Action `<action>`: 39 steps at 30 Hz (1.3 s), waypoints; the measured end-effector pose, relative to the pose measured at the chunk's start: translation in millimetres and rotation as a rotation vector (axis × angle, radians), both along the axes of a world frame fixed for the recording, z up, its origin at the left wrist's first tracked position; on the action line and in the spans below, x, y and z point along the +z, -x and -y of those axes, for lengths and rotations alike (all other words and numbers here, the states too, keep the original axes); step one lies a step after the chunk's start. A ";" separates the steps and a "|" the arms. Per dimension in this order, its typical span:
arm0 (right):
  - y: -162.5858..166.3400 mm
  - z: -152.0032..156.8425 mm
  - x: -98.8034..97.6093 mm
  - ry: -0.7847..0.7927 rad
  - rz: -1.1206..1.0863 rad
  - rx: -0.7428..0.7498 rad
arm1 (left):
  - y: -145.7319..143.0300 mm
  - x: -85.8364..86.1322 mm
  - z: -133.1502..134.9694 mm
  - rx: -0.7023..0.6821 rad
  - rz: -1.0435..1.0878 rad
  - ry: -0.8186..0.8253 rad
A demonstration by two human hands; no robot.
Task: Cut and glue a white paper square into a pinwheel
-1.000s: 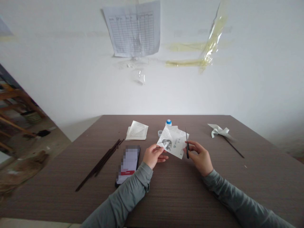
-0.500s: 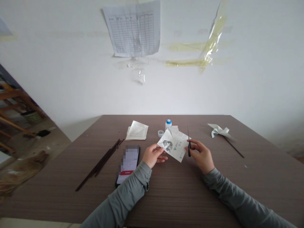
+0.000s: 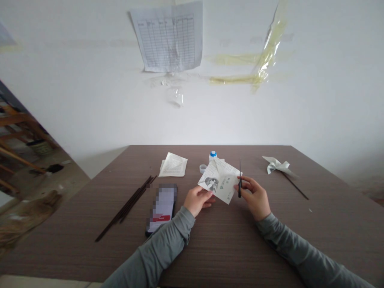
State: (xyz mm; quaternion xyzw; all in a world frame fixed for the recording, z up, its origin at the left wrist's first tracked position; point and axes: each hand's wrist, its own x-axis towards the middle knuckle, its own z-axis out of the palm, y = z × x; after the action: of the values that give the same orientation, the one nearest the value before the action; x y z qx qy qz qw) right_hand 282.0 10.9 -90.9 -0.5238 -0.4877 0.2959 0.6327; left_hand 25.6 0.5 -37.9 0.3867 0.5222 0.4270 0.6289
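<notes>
My left hand [image 3: 198, 200] pinches the lower left edge of a printed square sheet of paper [image 3: 225, 185], thumb on top and fingers beneath. The sheet is raised and tilted, with a slit or fold near its far corner. In my right hand [image 3: 255, 199] is a pair of dark scissors [image 3: 239, 184], blades pointing away from me beside the paper's right corner. My right fingertips also touch that corner. Just beyond the sheet stands a white bottle with a blue top [image 3: 213, 154], its lower part hidden by the paper.
A clear cap [image 3: 203, 168] sits left of the bottle. Paper squares [image 3: 174, 165] lie at the back left, dark sticks [image 3: 127, 206] at the left, and a phone [image 3: 163, 204] by my left forearm. A paper pinwheel [image 3: 277, 165] on a stick lies right. A wall backs the table.
My left hand has shifted slightly right along the paper's lower left edge. The sheet has turned a little and lies nearer the bottle in view. The scissors have barely moved.
</notes>
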 end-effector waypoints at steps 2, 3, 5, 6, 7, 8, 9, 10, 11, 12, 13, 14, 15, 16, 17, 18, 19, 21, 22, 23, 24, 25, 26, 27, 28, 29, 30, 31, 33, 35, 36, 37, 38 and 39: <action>3.4 0.7 1.1 -0.007 -0.018 -0.010 | -3.1 -0.8 2.8 -0.029 -0.011 0.018; 5.2 1.1 1.7 -0.012 -0.025 -0.017 | -4.7 -1.0 4.2 -0.041 -0.014 0.024; 8.8 1.7 2.9 -0.025 -0.034 -0.026 | -7.5 -1.1 6.7 -0.053 -0.015 0.029; 10.4 2.0 3.4 -0.032 -0.037 -0.025 | -8.7 -0.9 7.6 -0.054 -0.016 0.032; 11.8 2.3 3.8 -0.037 -0.040 -0.022 | -9.7 -0.6 8.4 -0.053 -0.015 0.034; 13.1 2.6 4.2 -0.040 -0.043 -0.018 | -10.6 -0.1 9.0 -0.049 -0.014 0.038; 14.3 2.9 4.5 -0.043 -0.048 -0.014 | -11.2 0.5 9.3 -0.044 -0.011 0.041; 15.3 3.3 4.8 -0.043 -0.053 -0.011 | -11.7 1.2 9.4 -0.038 -0.008 0.043; 16.1 3.8 5.1 -0.040 -0.057 -0.008 | -11.9 1.9 9.4 -0.031 -0.004 0.043; 16.7 4.4 5.5 -0.037 -0.056 -0.006 | -12.0 2.6 9.3 -0.021 0.001 0.040; 17.3 5.1 6.0 -0.033 -0.050 -0.001 | -12.0 3.3 9.1 -0.011 0.004 0.036; 17.7 5.9 6.7 -0.029 -0.040 0.003 | -11.9 3.9 8.9 0.000 0.004 0.034; 18.1 6.7 7.4 -0.025 -0.029 0.006 | -11.6 4.4 8.6 0.010 0.002 0.031; 18.5 7.5 8.3 -0.021 -0.020 0.006 | -11.3 4.7 8.4 0.018 -0.002 0.030; 18.7 8.3 9.3 -0.017 -0.014 0.005 | -10.9 4.8 8.1 0.027 -0.008 0.029; 18.8 9.0 10.4 -0.013 -0.007 0.004 | -10.4 4.6 7.8 0.034 -0.016 0.026; 18.8 9.7 11.5 -0.009 -0.001 0.003 | -9.9 4.2 7.6 0.039 -0.024 0.022; 18.3 10.9 13.8 -0.003 0.022 0.009 | -8.9 2.9 7.1 0.044 -0.039 0.012; 17.8 11.5 14.8 0.000 0.039 0.015 | -8.4 2.1 6.9 0.043 -0.045 0.005; 17.2 12.1 15.6 0.003 0.056 0.022 | -7.9 1.3 6.7 0.041 -0.048 -0.002; 16.6 12.6 16.3 0.006 0.071 0.027 | -7.6 0.6 6.5 0.039 -0.049 -0.007; 16.1 13.0 16.7 0.010 0.081 0.030 | -7.2 -0.1 6.3 0.038 -0.049 -0.011; 15.8 13.2 16.8 0.015 0.086 0.032 | -7.0 -0.6 6.1 0.037 -0.047 -0.015; 15.8 13.1 16.5 0.018 0.083 0.031 | -6.9 -1.1 5.8 0.037 -0.045 -0.015; 16.0 12.9 16.0 0.019 0.075 0.029 | -6.8 -1.6 5.5 0.039 -0.042 -0.013; 16.5 12.4 15.3 0.019 0.062 0.027 | -6.8 -2.0 5.1 0.042 -0.037 -0.010; 17.0 11.7 14.3 0.018 0.049 0.025 | -6.9 -2.2 4.9 0.046 -0.032 -0.006; 17.6 10.9 13.2 0.017 0.039 0.025 | -7.0 -2.3 4.6 0.051 -0.026 -0.002; 18.6 9.2 10.9 0.013 0.030 0.022 | -7.2 -1.7 4.6 0.058 -0.018 0.002; 18.4 7.8 9.0 0.008 0.031 0.011 | -7.1 0.4 4.9 0.070 -0.013 0.001; 17.8 7.3 8.2 0.004 0.029 0.008 | -6.9 1.9 5.1 0.082 -0.012 0.000; 16.9 6.9 7.5 0.003 0.027 0.006 | -6.5 3.5 5.1 0.096 -0.011 0.000; 15.7 6.5 6.9 0.005 0.025 0.006 | -5.9 5.0 4.9 0.110 -0.009 -0.001; 14.3 6.3 6.4 0.009 0.025 0.008 | -5.1 6.3 4.5 0.124 -0.007 -0.004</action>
State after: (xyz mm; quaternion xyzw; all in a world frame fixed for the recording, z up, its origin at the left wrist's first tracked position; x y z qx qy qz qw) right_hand 267.7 4.7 -84.5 -0.5283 -0.4963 0.2943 0.6228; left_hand 30.6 -4.0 -31.6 0.3562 0.5465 0.4648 0.5987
